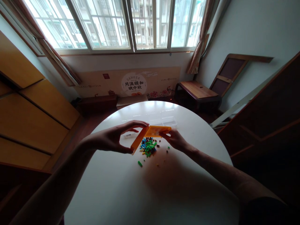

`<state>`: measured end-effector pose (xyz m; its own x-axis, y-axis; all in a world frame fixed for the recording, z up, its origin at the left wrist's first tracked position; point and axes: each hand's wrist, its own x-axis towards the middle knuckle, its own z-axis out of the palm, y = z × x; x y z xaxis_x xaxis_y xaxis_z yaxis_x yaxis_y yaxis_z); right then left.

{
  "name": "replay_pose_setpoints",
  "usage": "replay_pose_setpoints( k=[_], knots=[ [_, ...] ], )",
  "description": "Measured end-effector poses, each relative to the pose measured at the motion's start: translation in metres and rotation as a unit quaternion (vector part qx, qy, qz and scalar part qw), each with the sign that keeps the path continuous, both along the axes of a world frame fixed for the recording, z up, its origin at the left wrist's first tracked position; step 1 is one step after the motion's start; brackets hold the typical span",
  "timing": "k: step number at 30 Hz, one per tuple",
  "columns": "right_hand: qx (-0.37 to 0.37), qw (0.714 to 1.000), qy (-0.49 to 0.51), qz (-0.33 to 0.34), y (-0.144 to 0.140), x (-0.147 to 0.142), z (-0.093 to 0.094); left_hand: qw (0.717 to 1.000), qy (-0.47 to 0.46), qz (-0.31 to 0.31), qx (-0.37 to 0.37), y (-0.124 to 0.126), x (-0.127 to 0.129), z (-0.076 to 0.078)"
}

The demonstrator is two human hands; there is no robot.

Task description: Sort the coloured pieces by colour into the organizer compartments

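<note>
An orange plastic box [160,129], spread wide at what looks like a hinge, is held above the table between both hands. My left hand [114,134] grips one orange panel by its two ends, thumb low and fingers at the top. At the other half, my right hand [174,139] pinches the edge between thumb and fingers. Below lies a heap of small toy bricks [148,147], mostly green, with blue, yellow and brown ones. A green brick [140,163] lies apart from it on the near side. Any contents of the box are unclear.
A clear plastic tray [170,122] sits behind the box on the round white table [105,187]. Several tiny loose bricks are scattered right of the heap. Beyond the table are a wooden chair [199,90], a long printed carton [98,81] and a window.
</note>
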<state>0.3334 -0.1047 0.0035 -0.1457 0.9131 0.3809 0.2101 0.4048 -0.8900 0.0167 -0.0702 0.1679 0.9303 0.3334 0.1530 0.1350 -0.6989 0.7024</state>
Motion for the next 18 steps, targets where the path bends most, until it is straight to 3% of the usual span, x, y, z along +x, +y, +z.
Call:
replay_pose_setpoints(
  k=[4, 8, 14, 18],
  knots=[
    [0.012, 0.998, 0.052, -0.02, 0.0, 0.001, 0.014, 0.999, -0.034, 0.024, -0.032, 0.009, -0.01, -0.011],
    [0.015, 0.991, 0.119, -0.053, 0.003, 0.015, 0.034, 0.994, -0.045, 0.086, -0.059, 0.009, -0.008, -0.038],
    [0.002, 0.983, 0.138, -0.122, 0.004, 0.05, 0.054, 0.984, -0.1, 0.146, 0.0, -0.007, 0.036, -0.1],
    [0.03, 0.969, 0.139, -0.2, 0.008, 0.087, 0.054, 0.983, -0.083, 0.154, 0.049, -0.014, 0.058, -0.123]
  ],
)
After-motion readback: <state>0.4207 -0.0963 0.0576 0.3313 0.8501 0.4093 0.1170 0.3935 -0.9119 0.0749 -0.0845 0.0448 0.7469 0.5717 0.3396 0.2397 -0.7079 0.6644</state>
